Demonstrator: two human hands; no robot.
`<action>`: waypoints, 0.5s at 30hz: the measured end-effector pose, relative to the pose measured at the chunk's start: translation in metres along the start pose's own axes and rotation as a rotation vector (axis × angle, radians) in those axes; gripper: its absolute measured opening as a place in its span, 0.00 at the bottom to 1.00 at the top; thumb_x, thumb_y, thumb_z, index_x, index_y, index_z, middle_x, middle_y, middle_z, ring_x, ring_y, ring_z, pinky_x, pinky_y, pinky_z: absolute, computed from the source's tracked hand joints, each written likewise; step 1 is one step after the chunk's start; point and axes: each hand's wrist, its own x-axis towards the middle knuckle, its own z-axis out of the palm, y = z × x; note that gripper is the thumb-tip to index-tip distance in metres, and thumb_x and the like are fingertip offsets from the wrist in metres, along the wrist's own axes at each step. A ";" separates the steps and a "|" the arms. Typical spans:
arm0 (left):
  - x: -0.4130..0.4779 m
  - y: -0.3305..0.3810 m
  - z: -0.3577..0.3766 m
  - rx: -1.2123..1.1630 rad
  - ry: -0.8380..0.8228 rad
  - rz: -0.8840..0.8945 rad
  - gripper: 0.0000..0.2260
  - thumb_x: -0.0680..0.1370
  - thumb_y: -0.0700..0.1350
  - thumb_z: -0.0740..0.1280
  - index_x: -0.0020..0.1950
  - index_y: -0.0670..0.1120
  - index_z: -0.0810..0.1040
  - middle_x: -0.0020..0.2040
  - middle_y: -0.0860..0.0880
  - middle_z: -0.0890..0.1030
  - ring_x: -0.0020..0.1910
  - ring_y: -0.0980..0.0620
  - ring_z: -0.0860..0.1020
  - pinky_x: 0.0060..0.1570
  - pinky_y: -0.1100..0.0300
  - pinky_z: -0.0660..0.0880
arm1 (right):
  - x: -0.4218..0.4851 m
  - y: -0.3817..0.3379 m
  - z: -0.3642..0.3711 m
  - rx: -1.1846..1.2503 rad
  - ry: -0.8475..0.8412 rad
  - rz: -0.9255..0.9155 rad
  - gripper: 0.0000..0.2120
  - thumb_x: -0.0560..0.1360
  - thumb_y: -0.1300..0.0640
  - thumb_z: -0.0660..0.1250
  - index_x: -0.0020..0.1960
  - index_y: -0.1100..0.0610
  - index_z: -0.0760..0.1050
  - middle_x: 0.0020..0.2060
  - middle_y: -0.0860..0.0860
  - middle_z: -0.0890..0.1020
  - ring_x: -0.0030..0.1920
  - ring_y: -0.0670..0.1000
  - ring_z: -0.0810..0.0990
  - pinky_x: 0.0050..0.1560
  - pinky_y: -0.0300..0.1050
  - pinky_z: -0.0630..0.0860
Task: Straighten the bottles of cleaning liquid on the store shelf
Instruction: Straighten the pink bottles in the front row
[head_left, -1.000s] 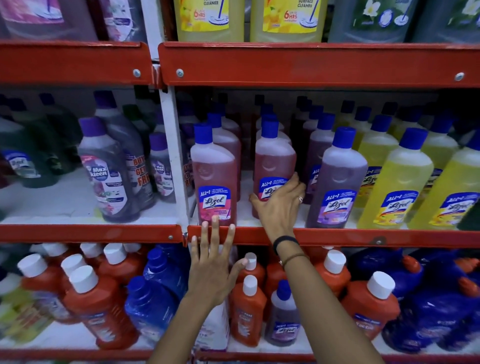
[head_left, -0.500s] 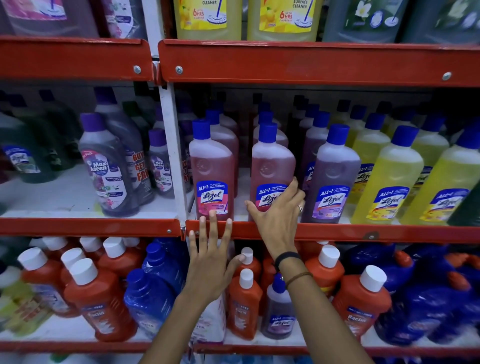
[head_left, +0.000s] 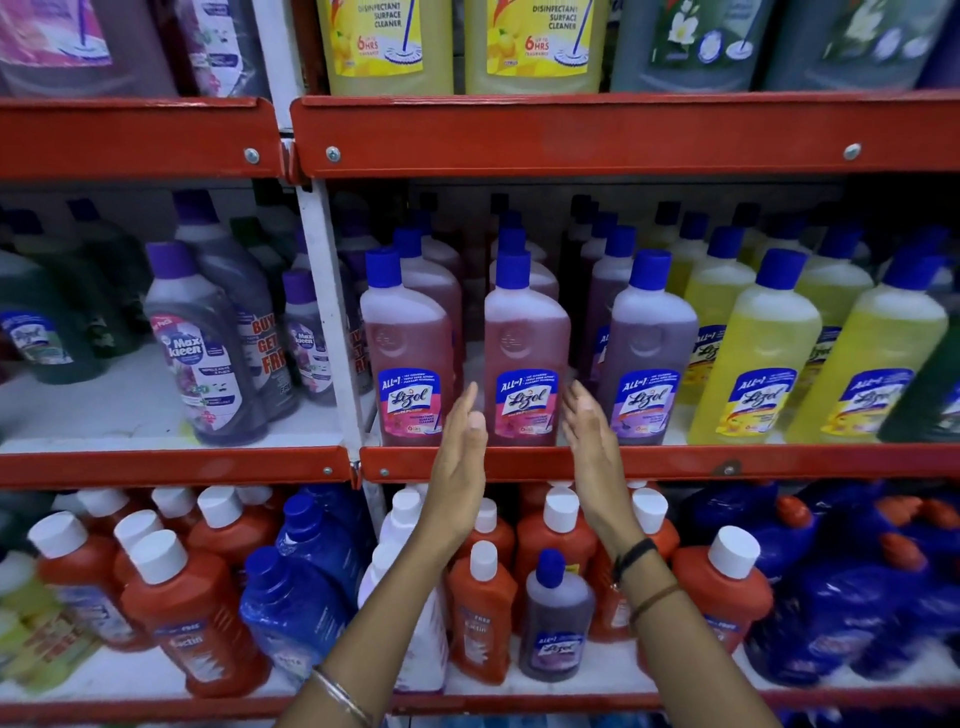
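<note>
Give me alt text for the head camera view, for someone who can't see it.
Two open hands, left hand and right hand, flank a pink Lizol bottle at the front of a red shelf edge, neither gripping it. Matching pink, purple and yellow bottles stand alongside; orange and blue bottles fill the shelf below.

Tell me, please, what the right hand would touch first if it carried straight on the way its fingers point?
Probably the right edge of the middle pink bottle; the right hand points just beside it, though depth is unclear.

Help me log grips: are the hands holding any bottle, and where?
Nothing is held: left hand and right hand flank the pink Lizol bottle, open, apparently not gripping.
</note>
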 end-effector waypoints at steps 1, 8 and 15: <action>0.003 -0.002 0.002 -0.021 -0.016 -0.021 0.21 0.72 0.73 0.53 0.65 0.75 0.60 0.76 0.56 0.61 0.74 0.57 0.59 0.73 0.46 0.57 | 0.000 0.001 0.000 -0.005 -0.021 0.003 0.34 0.73 0.30 0.52 0.72 0.48 0.62 0.66 0.45 0.72 0.66 0.42 0.71 0.57 0.32 0.72; 0.006 -0.003 0.004 -0.042 -0.076 -0.031 0.28 0.68 0.77 0.52 0.67 0.73 0.58 0.68 0.67 0.64 0.70 0.61 0.63 0.63 0.66 0.63 | -0.004 -0.010 -0.004 0.061 -0.083 -0.005 0.20 0.74 0.41 0.53 0.64 0.43 0.66 0.51 0.35 0.77 0.50 0.30 0.78 0.42 0.25 0.73; 0.009 -0.006 0.005 -0.006 -0.040 -0.034 0.28 0.68 0.77 0.52 0.67 0.73 0.59 0.64 0.70 0.66 0.66 0.65 0.67 0.57 0.71 0.66 | -0.004 -0.009 -0.005 0.053 -0.080 -0.024 0.21 0.74 0.40 0.53 0.65 0.42 0.66 0.53 0.37 0.77 0.53 0.33 0.78 0.41 0.26 0.74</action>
